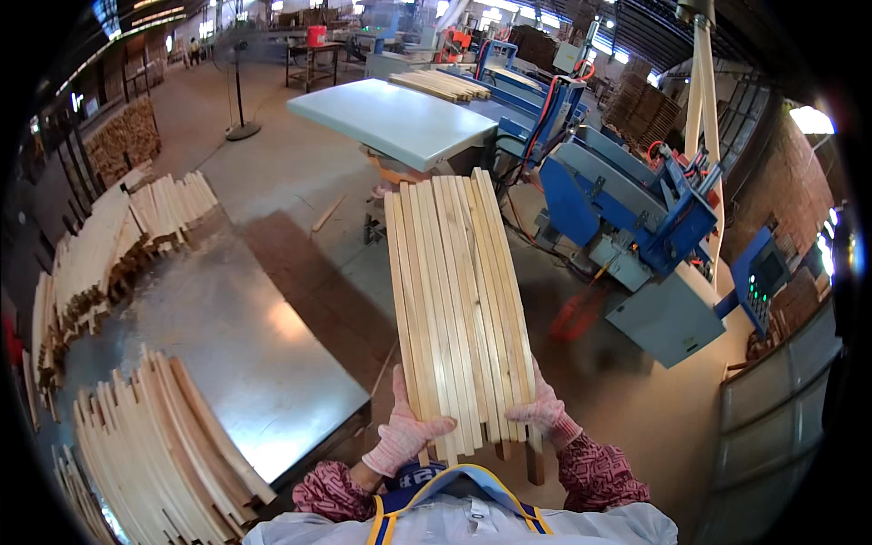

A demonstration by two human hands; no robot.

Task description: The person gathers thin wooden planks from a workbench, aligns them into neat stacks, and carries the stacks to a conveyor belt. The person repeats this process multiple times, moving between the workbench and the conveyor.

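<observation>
A bundle of long pale wooden strips (459,309) lies side by side in front of my body, pointing away from me. My left hand (406,427), in a pinkish knit glove, grips the bundle's left edge near its close end, thumb over the top. On the opposite edge my right hand (547,409), gloved alike, clasps the strips with its thumb on top. The fingers of both hands are partly hidden beneath and beside the wood. The near ends of the strips are uneven, and darker wooden pieces show below them.
To my left, a shiny metal table (245,336) carries stacked wooden strips (163,445) and another row of strips (118,241) farther back. Ahead stands a pale grey machine table (395,118). Blue machinery (627,200) with a control panel (763,277) is on the right. A fan stand (241,132) rises beyond.
</observation>
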